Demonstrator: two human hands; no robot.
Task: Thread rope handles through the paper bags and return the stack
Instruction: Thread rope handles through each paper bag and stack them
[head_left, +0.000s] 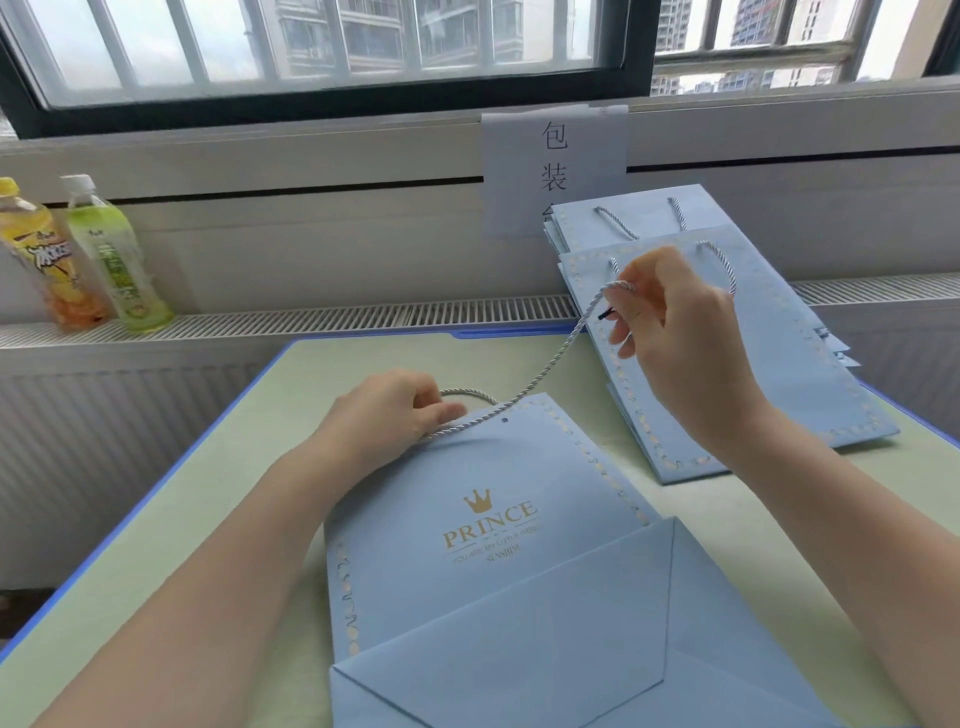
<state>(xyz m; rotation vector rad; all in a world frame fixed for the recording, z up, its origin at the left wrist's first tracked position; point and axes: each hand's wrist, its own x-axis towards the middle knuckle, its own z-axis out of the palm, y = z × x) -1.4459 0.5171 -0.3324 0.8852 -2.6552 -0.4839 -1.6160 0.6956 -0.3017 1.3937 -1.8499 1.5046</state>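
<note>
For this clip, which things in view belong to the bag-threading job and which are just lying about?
In the job:
- rope, held by both hands
- front bag
- bag stack
- left hand
- right hand

Lying about:
- yellow bottle
- green bottle
- paper sign

Left grip (392, 410) low, right grip (670, 322) raised, both pinching

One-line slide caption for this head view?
Right hand pulls rope up from the blue paper bag; left hand pins it.
</note>
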